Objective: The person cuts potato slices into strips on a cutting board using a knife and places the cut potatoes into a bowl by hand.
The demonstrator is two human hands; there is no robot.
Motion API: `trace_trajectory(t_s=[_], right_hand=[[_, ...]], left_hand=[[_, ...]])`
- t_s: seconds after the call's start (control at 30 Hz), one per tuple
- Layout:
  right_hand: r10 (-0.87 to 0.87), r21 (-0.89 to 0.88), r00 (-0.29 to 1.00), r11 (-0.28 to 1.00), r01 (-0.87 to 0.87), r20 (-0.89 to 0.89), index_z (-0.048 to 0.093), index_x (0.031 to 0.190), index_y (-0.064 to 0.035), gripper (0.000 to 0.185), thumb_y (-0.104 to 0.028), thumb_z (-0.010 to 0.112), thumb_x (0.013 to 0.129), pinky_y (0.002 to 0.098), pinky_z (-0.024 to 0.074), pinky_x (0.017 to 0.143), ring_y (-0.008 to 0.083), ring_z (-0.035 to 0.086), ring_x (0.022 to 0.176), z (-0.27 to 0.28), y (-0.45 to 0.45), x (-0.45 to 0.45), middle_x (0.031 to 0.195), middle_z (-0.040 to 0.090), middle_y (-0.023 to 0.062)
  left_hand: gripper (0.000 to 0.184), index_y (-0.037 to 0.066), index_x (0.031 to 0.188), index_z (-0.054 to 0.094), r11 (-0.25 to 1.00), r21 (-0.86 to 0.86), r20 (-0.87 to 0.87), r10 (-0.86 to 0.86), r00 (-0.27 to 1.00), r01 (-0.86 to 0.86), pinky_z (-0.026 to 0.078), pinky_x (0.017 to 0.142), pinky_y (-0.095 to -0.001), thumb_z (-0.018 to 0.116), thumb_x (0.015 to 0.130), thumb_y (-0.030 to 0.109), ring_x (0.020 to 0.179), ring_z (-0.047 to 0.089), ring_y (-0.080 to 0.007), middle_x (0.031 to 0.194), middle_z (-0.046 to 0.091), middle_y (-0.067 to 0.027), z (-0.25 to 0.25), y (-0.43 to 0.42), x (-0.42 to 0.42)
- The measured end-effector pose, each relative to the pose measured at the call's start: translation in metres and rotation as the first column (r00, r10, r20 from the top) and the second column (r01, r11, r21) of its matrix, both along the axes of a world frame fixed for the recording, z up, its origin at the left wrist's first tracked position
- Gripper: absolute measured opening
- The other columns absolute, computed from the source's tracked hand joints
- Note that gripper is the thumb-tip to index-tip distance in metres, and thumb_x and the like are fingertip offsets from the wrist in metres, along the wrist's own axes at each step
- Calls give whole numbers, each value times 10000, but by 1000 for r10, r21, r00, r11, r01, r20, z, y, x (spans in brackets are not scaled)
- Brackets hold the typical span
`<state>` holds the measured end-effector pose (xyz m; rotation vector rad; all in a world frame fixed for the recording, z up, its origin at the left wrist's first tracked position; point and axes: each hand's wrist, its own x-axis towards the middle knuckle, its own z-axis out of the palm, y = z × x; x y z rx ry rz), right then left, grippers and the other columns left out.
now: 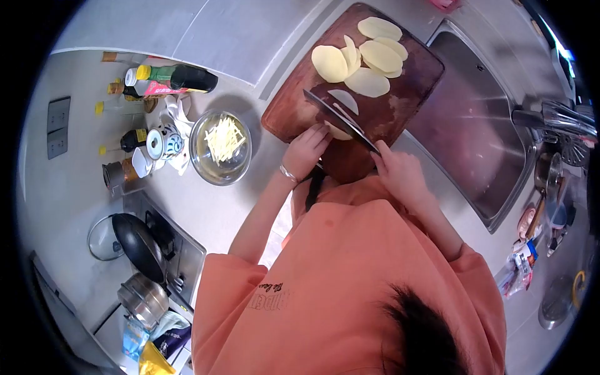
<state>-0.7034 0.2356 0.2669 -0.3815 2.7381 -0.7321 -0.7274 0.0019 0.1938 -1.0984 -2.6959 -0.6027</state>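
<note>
My right hand (pixel 400 170) is closed around the handle of a kitchen knife (pixel 337 114), whose broad blade slants across the cutting board. Curled fingers of my left hand (pixel 306 150) press on a potato slice (pixel 339 132) right beside the blade; the fingers partly hide it. A pale cut piece (pixel 343 100) lies on the other side of the knife. Farther up the reddish-brown wooden cutting board (pixel 284 103), several thin oval potato slices (pixel 367 82) lie loosely overlapping. Left of the board, a clear glass bowl (pixel 199 164) contains pale potato strips (pixel 224 140).
A steel sink (pixel 481 144) with a faucet (pixel 562 119) adjoins the board on the right. Bottles (pixel 181 77) and a patterned jar (pixel 164 144) line the left wall. A black wok (pixel 139 247) and a steel pot (pixel 144 299) are at the stove, lower left.
</note>
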Motion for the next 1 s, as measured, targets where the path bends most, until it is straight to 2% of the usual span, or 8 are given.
trace_trajectory(t_s=[0.07, 0.1, 0.2, 0.27, 0.5, 0.77, 1.0], right_hand=[[13, 1, 1000, 1000, -13, 3, 448, 897, -63, 140, -195, 488, 876, 471, 443, 513, 361, 576, 591, -3, -3, 2, 621, 572, 161], [16, 2, 1000, 1000, -16, 7, 448, 897, -63, 140, -195, 488, 876, 471, 443, 513, 361, 576, 591, -3, -4, 2, 621, 572, 161], [49, 30, 998, 998, -47, -37, 452, 897, -63, 129, -187, 481, 877, 460, 447, 507, 349, 582, 585, -4, -4, -1, 625, 576, 154], [71, 51, 997, 996, -70, -29, 453, 895, -59, 130, -187, 474, 879, 454, 450, 499, 346, 584, 575, -5, -3, -2, 636, 578, 154], [72, 59, 997, 996, -73, 5, 453, 906, -52, 114, -151, 475, 853, 453, 461, 498, 349, 587, 561, -5, -6, 2, 648, 579, 156], [94, 169, 982, 978, -122, 166, 450, 1029, -32, 268, -89, 495, 770, 456, 487, 536, 360, 611, 611, 8, -13, 9, 698, 590, 183], [126, 164, 963, 972, -168, 236, 428, 1038, -15, 284, -79, 489, 769, 454, 493, 552, 372, 612, 629, 22, -12, 6, 717, 591, 195]], left_hand=[[276, 23, 980, 618, 994, 44, -86, 104, 991, -101, 505, 789, -316, 525, 722, 53, 977, 575, -245, 1041, 592, -91, -3, 5, 7], [276, 23, 980, 618, 994, 45, -82, 108, 991, -104, 505, 789, -316, 525, 722, 53, 977, 575, -245, 1041, 592, -91, -3, 8, 10], [284, 28, 968, 626, 993, 40, -107, 111, 988, -107, 500, 808, -321, 536, 701, 56, 970, 580, -248, 1028, 598, -93, -5, 16, 15], [319, 8, 984, 599, 991, 39, -98, 132, 986, -129, 462, 872, -341, 519, 687, 93, 1026, 540, -254, 1038, 564, -110, -16, 17, 16], [292, 8, 954, 606, 991, 87, -119, 111, 987, -101, 457, 884, -355, 515, 690, 94, 1027, 541, -271, 1030, 570, -115, -18, 19, 12], [281, 20, 944, 620, 990, 85, -46, 118, 992, -114, 449, 898, -369, 522, 691, 95, 1017, 543, -276, 1031, 579, -109, -26, 17, 16], [268, 30, 923, 628, 988, 98, -10, 123, 992, -122, 450, 895, -373, 525, 685, 99, 996, 548, -279, 1014, 584, -103, -26, 17, 15]])
